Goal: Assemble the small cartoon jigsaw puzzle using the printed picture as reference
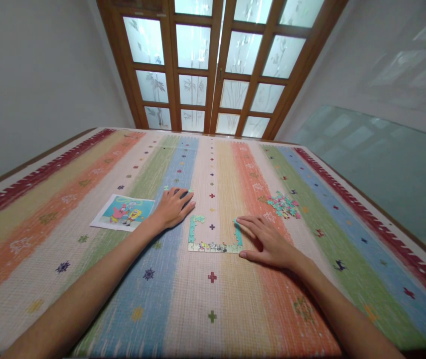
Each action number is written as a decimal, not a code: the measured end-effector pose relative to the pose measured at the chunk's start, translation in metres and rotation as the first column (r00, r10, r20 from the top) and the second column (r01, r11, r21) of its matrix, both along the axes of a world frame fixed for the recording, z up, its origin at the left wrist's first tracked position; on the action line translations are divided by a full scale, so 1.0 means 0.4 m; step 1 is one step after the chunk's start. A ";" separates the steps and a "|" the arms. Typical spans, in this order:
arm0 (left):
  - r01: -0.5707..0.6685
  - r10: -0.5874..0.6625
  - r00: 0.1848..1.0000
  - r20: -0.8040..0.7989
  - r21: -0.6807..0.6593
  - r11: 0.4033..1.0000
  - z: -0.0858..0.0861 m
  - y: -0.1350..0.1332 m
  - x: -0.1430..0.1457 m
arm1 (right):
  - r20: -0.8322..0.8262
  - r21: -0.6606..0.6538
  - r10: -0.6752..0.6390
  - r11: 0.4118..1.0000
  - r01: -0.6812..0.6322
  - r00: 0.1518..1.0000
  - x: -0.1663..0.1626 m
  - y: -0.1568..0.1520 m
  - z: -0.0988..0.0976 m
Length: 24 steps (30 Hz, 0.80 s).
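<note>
A partly joined jigsaw puzzle border (213,248) lies flat in the middle of the table, with teal pieces up both sides and a paler bottom row. My right hand (267,242) rests along its right side. Its fingertips touch the upper end and its thumb is at the lower corner, with the fingers apart. My left hand (173,207) is beyond the upper left of the border, palm down with fingers spread. Loose puzzle pieces (191,190) show at its fingertips; what lies under the palm is hidden. A cartoon picture sheet (125,213) lies left of this hand.
A pile of loose puzzle pieces (283,205) sits to the right, beyond my right hand. A striped tablecloth (213,299) covers the table. Past the far edge stand wood-framed glass doors (209,75). A glass panel (380,164) leans along the right wall.
</note>
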<state>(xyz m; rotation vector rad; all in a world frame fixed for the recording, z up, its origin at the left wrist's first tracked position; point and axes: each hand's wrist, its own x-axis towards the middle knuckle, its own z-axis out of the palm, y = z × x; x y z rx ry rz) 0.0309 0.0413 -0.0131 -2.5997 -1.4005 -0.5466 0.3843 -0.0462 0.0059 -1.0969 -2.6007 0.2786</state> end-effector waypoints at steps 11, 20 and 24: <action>-0.023 0.031 0.998 0.060 -0.130 0.991 0.032 -0.015 -0.011 | -0.027 0.005 0.017 1.000 -0.017 0.999 0.001 -0.001 0.000; 0.003 0.001 0.996 0.085 -0.049 0.999 0.030 -0.019 0.008 | -0.021 -0.007 0.023 1.000 -0.023 0.999 0.001 0.001 0.001; -0.013 0.017 0.990 0.143 -0.032 0.999 0.036 -0.014 0.000 | -0.012 -0.008 0.017 1.000 -0.017 1.000 0.000 0.000 0.003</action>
